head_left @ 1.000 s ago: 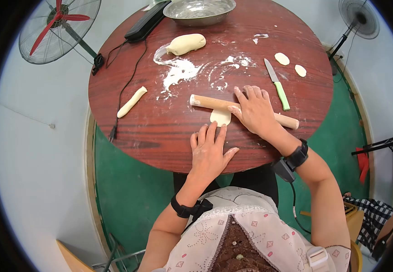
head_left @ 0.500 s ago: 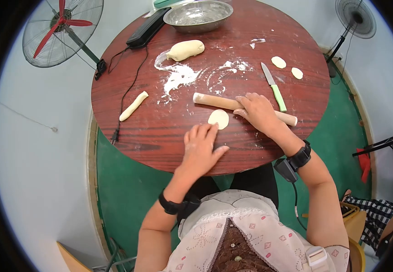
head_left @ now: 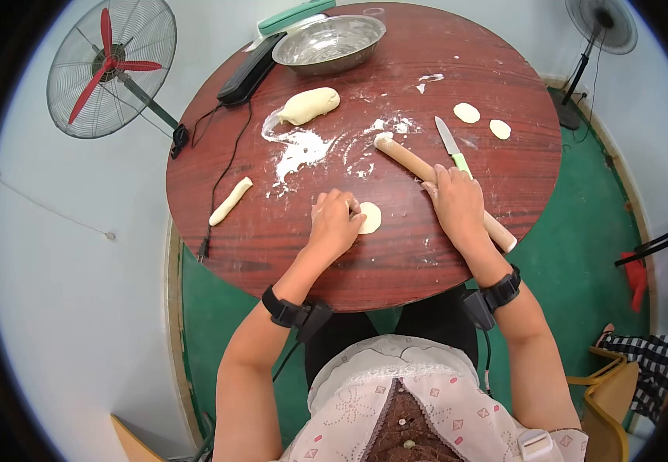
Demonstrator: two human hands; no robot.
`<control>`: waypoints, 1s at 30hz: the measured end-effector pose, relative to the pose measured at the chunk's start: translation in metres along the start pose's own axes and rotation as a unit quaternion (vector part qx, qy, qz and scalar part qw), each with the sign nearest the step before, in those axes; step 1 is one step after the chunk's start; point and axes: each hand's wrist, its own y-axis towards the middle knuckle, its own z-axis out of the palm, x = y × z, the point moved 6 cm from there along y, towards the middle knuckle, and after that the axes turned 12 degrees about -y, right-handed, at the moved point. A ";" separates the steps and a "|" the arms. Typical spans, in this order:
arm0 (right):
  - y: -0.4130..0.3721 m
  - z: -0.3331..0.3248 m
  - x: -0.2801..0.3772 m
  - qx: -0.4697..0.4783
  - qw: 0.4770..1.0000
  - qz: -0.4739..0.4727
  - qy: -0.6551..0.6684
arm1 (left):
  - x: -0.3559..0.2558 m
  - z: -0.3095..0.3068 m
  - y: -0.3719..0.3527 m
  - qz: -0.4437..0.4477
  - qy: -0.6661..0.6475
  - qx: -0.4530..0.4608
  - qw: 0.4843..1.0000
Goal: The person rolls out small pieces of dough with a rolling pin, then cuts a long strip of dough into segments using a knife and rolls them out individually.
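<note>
My left hand [head_left: 335, 223] has its fingers bent together at the left edge of a flat round dough piece [head_left: 371, 219], pinching that edge. Under the curled fingers of my right hand [head_left: 459, 202] lies a wooden rolling pin [head_left: 408, 159], which slants from upper left to lower right. Just beyond that hand is a knife [head_left: 448, 137] with a green handle, partly hidden by the fingers. White flour [head_left: 301, 153] is spread over the table ahead of my hands.
On the round table [head_left: 272, 262] are a dough roll [head_left: 231, 202], a dough lump [head_left: 311, 105], a metal bowl [head_left: 330, 46], two dough discs [head_left: 467, 113] and a black case [head_left: 251, 71] with a cord. Fans stand on both sides; a person's checkered clothing [head_left: 646, 358] shows lower right.
My left hand has gone from spread fingers to bent ones at the dough's edge. The rolling pin has turned and shifted away from the dough piece, with my right hand on it.
</note>
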 end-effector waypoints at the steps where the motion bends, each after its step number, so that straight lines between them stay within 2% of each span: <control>1: -0.001 0.000 0.000 -0.010 1.000 -0.003 -0.007 | 0.000 -0.001 0.000 -0.011 -0.014 -0.005 1.000; 5: -0.002 0.004 -0.001 -0.012 1.000 -0.003 -0.002 | 0.008 0.001 0.002 -0.070 -0.008 0.025 0.997; 8: -0.001 0.005 -0.002 0.003 1.000 0.000 0.007 | 0.020 0.001 0.008 -0.075 -0.023 0.051 0.996; 11: 0.000 0.005 -0.001 0.008 1.000 -0.003 0.005 | 0.041 -0.011 0.025 -0.124 -0.173 0.029 0.977; 12: 0.000 0.005 -0.001 0.009 1.000 -0.003 0.006 | 0.054 -0.016 0.038 -0.125 -0.172 0.009 0.977; 15: 0.000 0.003 -0.002 0.028 1.000 0.001 0.009 | 0.003 -0.056 0.064 -0.076 -0.083 -0.092 0.989; 16: 0.001 0.003 -0.002 0.037 0.999 0.003 0.009 | -0.004 -0.059 0.073 0.038 -0.036 -0.125 0.991; 18: 0.001 0.005 -0.002 0.030 0.999 0.000 0.011 | -0.013 -0.054 0.077 0.262 0.061 -0.186 0.945; 21: -0.001 0.005 -0.002 0.036 0.999 -0.002 0.009 | 0.013 -0.013 0.073 0.108 0.037 0.038 0.993; 22: 0.000 0.005 -0.002 0.039 0.999 0.000 0.008 | 0.013 -0.006 0.063 0.132 0.057 0.117 0.983; 25: 0.000 0.007 -0.003 0.035 0.999 -0.002 0.004 | 0.011 -0.001 0.034 0.082 0.147 0.151 0.974; 26: 0.000 0.008 -0.003 0.037 0.999 0.000 0.008 | 0.014 0.001 0.027 0.007 0.108 0.236 0.966; 29: 0.001 0.007 -0.002 0.040 0.999 0.000 0.015 | 0.013 0.001 0.030 0.040 0.146 0.143 0.978; 30: 0.001 0.006 -0.002 0.038 0.999 0.000 0.015 | 0.015 0.002 0.038 0.038 0.153 0.144 0.977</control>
